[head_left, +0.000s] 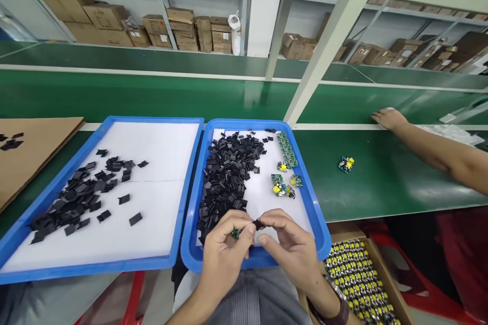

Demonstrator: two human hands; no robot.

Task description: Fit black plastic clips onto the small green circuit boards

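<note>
While left hand [225, 254] and right hand [295, 249] meet over the blue tray's [319, 228] near side, 1 black piece [258, 224] sits between them, both in narrow pinches on it. Neither's nearer. Long axis hidden by fingertips. Green board [236, 233] shows inside left's grip; can't tell if held.

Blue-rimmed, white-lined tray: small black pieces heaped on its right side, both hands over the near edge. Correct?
Wrong side: head view shows the small black pieces heaped on the left of the blue-rimmed, white-lined tray. Left hand and right hand are over its near edge.
</note>
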